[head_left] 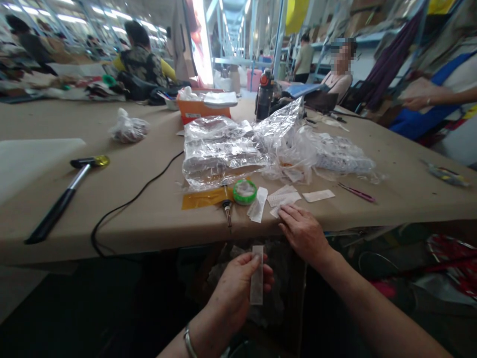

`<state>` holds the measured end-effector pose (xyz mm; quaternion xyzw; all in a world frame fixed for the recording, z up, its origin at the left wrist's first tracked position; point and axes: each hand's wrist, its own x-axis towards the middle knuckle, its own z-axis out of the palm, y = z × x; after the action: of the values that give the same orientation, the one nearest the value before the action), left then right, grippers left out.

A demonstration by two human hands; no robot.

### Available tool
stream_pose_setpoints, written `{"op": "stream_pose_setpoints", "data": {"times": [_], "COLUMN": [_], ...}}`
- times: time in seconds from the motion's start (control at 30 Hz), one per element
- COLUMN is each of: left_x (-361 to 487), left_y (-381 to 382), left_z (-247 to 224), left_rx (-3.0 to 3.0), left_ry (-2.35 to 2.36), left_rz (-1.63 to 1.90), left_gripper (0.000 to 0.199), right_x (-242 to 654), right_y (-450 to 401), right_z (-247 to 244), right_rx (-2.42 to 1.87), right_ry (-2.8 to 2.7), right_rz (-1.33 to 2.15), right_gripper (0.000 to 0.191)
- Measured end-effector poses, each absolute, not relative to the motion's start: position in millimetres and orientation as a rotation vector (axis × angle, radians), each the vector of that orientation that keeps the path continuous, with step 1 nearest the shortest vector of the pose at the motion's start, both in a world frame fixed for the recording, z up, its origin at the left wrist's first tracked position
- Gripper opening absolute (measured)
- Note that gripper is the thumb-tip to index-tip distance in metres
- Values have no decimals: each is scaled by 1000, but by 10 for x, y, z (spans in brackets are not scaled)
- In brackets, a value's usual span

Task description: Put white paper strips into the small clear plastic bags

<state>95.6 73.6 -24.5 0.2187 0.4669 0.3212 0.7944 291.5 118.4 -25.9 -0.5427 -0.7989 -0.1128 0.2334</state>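
Note:
Below the table's front edge, my left hand (238,281) is closed, pinching a pale flat strip (257,283) upright between thumb and fingers. My right hand (303,231) rests at the edge with fingers stretched out, their tips on a small pile of whitish printed strips (283,195). Left of that pile lie more pale strips (258,205), and a single strip (318,196) lies to its right. A green-rimmed round tin (245,192) and a soldering-iron-like tool (227,211) with a black cord are close by on the left.
Clear plastic bags (227,149) cover the middle of the brown table (149,199). Around them are an orange box (203,107), a dark bottle (264,97), a hammer (70,191) and pink tweezers (356,192). A person in a blue apron (421,114) is at the right.

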Motion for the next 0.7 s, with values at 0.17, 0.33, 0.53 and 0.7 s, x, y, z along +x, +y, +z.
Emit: {"op": "stream_pose_setpoints", "data": {"times": [0.17,0.33,0.53,0.7], "left_x": [971,977,960,958], "left_y": [800,800,728,658], "left_z": [-132,-63,-106,-66], "left_rx": [394,292,229,273], "left_ry": [994,812,753,733], "left_rz": [665,734,853,891], "left_gripper": [16,11,4,9], "right_x": [2967,2667,2456,2479], "right_y": [1009,702,482,422], "right_z": [-268,-288,-405,-357], "right_rx": [-1216,-861,-717,-712], "right_ry": [-1974,-2062,-2276,-2321], "right_rz": [-93,197,130,99], "right_gripper": [18,15,17,15]}}
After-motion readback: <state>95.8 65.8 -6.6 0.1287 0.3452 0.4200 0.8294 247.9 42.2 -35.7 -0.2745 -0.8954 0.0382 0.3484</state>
